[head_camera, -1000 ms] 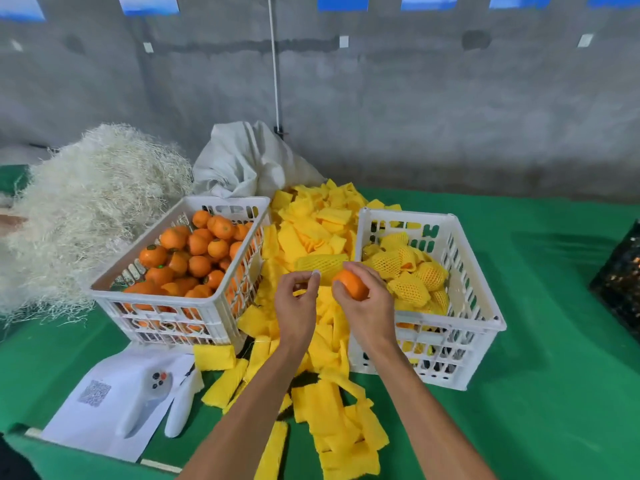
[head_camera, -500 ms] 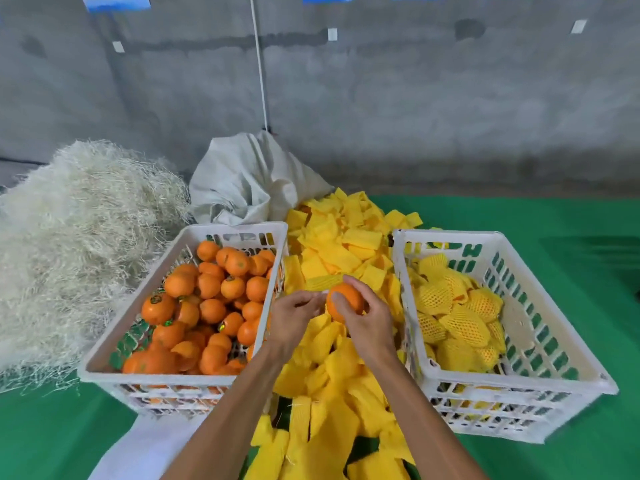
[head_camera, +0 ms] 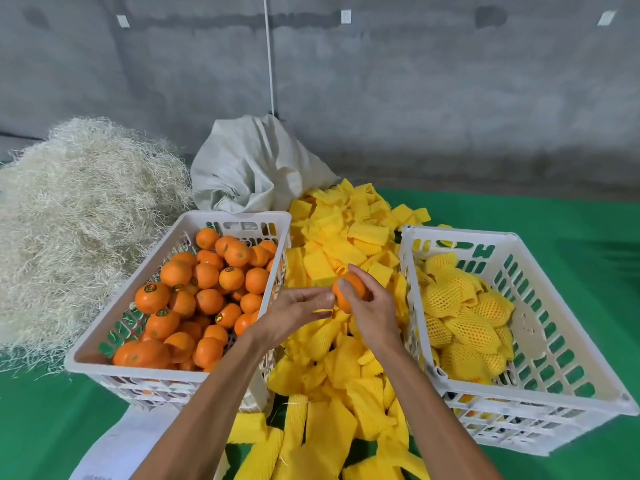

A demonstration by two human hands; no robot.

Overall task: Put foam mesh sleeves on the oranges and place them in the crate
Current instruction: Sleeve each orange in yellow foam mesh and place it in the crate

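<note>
The right hand [head_camera: 372, 308] gripped a bare round orange [head_camera: 349, 292], fingers curled over it, above the loose heap of flat yellow foam mesh sleeves [head_camera: 346, 244] lying between the two crates. The left hand [head_camera: 298, 311] reached in beside it, fingertips against the fruit and apparently pinching a yellow sleeve edge just under it, though how much it held could not be told. No sleeve covered this orange yet, so it was judged to be at the start of sleeving.

To the left stood a white slotted plastic crate [head_camera: 104, 351] piled with bare oranges, many bearing small stickers. To the right, a matching white crate [head_camera: 554, 400] held a modest layer of oranges already wrapped in yellow mesh [head_camera: 460, 306], with much of its floor showing. By that count the job looked early: a small batch done, a far larger stock left.

Behind were a pale straw-like mound of packing fibre [head_camera: 79, 216], a crumpled off-white sack [head_camera: 252, 168], and the green-covered surface [head_camera: 571, 220] under a grey concrete wall.
</note>
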